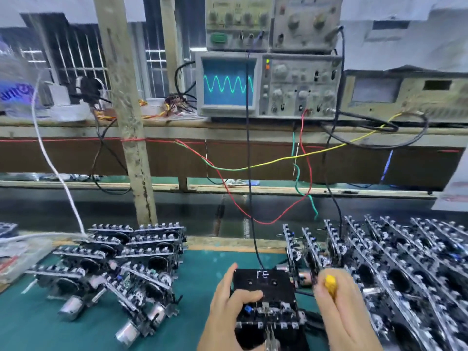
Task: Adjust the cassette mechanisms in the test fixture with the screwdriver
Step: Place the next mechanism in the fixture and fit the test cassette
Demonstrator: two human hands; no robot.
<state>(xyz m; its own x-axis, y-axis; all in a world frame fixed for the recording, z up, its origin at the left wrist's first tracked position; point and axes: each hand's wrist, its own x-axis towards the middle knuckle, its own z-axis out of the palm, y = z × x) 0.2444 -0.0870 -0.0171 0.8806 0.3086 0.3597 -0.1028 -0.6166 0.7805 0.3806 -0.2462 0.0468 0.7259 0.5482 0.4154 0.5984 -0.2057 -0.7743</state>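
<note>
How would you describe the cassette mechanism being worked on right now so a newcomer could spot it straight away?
Start at the oscilloscope showing a green wave and follow the black cable down to the green mat. The mechanism sits there between the left hand and right hand. Unlike the stacked units either side, it carries a black cassette with white handwriting.

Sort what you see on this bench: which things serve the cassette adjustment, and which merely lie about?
In use:
- black cassette mechanism in the fixture, held by left hand
- yellow-handled screwdriver, in right hand
- grey oscilloscope showing a green wave

Lying about:
- stacked black mechanisms at left
- rows at right
</note>
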